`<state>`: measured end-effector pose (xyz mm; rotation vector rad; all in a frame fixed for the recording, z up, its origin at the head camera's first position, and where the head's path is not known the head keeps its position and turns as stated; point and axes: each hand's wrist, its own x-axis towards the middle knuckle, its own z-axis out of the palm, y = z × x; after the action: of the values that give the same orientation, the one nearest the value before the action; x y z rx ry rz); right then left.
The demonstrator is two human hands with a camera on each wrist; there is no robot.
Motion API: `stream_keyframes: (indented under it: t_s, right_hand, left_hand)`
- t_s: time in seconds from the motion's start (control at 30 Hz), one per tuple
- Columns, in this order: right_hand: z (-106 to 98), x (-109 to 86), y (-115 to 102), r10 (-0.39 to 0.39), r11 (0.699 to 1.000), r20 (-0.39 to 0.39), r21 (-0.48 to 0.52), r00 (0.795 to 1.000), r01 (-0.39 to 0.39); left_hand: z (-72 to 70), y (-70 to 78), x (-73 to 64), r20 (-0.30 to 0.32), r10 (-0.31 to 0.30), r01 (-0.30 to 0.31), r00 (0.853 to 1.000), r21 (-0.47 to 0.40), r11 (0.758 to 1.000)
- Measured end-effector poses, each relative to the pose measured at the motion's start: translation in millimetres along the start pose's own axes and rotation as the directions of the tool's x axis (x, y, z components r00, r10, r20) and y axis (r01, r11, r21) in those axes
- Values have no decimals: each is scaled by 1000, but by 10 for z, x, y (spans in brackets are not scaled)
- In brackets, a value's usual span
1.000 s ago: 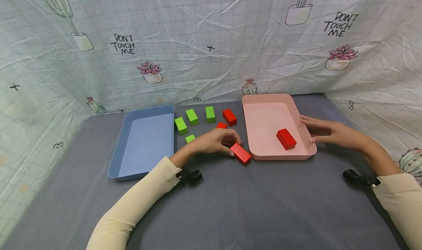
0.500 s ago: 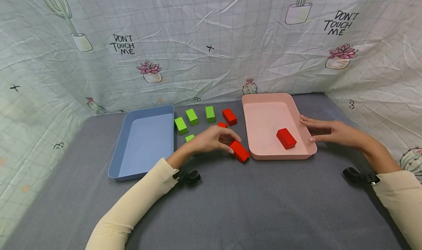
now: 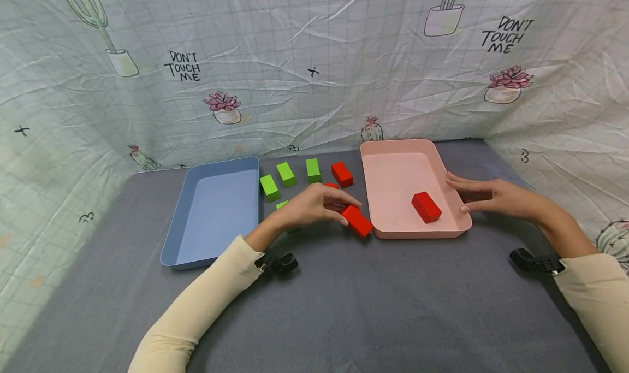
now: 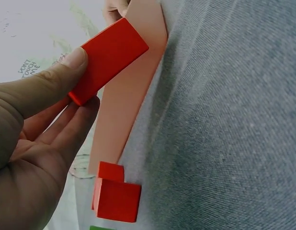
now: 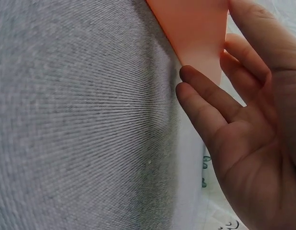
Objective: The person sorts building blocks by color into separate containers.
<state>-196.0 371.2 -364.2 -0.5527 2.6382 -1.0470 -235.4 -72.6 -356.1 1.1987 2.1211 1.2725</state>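
In the head view my left hand (image 3: pixel 314 205) pinches a red block (image 3: pixel 357 221) between thumb and fingers, just left of the pink tray (image 3: pixel 400 235). The left wrist view shows that red block (image 4: pixel 112 60) raised off the grey cloth, thumb on one face and fingers beneath. Another red block (image 3: pixel 426 207) lies inside the pink tray. My right hand (image 3: pixel 501 198) touches the tray's right side, its fingers fairly straight. In the right wrist view, fingertips of the right hand (image 5: pixel 248 129) rest along the outer wall of the pink tray (image 5: pixel 196 33).
A blue tray (image 3: pixel 211 217) stands to the left. Between the trays lie several green blocks (image 3: pixel 313 171), one partly behind my left hand. A red block (image 3: pixel 342 175) sits near the pink tray's left side, with another red block (image 3: pixel 331 185) mostly hidden by the hand.
My left hand has lifted the red block slightly up and away from the cloth, tilting it a little beside the pink tray. The right hand stays at the tray's side.
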Motion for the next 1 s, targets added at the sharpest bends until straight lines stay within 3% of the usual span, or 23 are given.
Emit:
stream_keyframes:
  t_s: [0.37,0.6,1.0]
  right_hand:
    - [-22,9,3,12,1000,32,25,999,-13]
    - [-35,11,4,47,998,46,27,998,-48]
    - [-29,18,7,32,999,37,20,999,-33]
  left_hand:
    - [-20,26,13,-44,27,-28,999,-33,999]
    - [-30,52,30,-48,13,-15,999,-46,999]
    - [-41,132,89,-44,32,-35,998,-70,997]
